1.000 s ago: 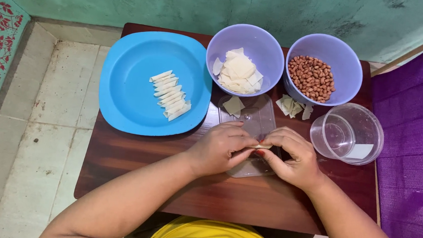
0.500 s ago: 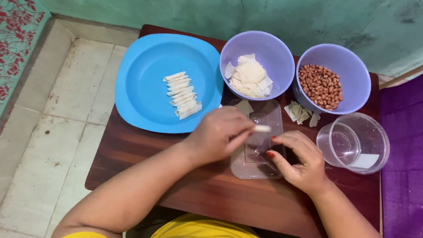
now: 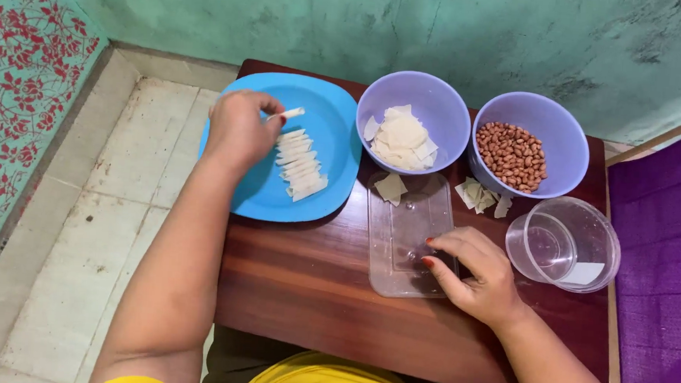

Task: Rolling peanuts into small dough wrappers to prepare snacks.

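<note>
Two purple bowls (image 3: 413, 102) flank; left hand (image 3: 237, 128) fingers pinch a roll (image 3: 286, 115), right hand (image 3: 472, 272) spread loose.

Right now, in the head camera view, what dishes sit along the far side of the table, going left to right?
Blue plate with a row of rolled wrappers → purple bowl of wrapper sheets → purple bowl of peanuts → clear round container.

thin white roll (image 3: 285, 115), pinched over blue plate (image 3: 336, 129)

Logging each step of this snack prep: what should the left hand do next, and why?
Probably lower the thin white rolled stick onto the round blue plate above the row of finished rolls; the left hand pinches it there.
</note>
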